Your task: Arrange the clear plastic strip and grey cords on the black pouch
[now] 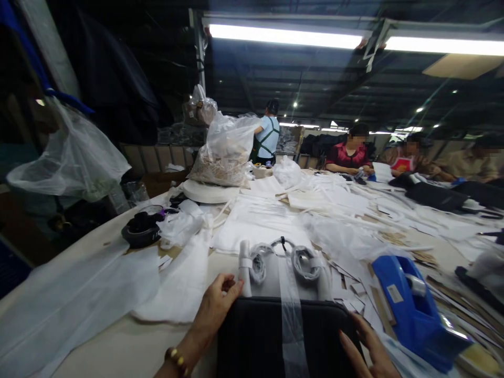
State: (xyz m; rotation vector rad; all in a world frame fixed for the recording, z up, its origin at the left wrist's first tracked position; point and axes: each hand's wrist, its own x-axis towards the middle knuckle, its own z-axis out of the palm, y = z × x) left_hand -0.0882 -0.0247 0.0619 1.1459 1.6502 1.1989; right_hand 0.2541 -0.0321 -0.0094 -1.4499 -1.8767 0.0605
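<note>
black case (pixel 260 336): flat at near table edge, long axis left-right, clear tape strip (pixel 291 315) across it
left hand (pixel 214 310): fingers curled on top-left corner
right hand (pixel 366 349): fingers flat on right edge
tape dispenser (pixel 413 310): just right, nearer right hand

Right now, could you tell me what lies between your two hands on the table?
In the head view, a flat black bag spans the stretch between the left hand and right hand, with a clear plastic strip running down its middle.

A flat black ribbed case (pixel 271 336) lies on the worktop (pixel 118 346), with a clear plastic strip (pixel 292 315) running lengthwise over its middle.
</note>
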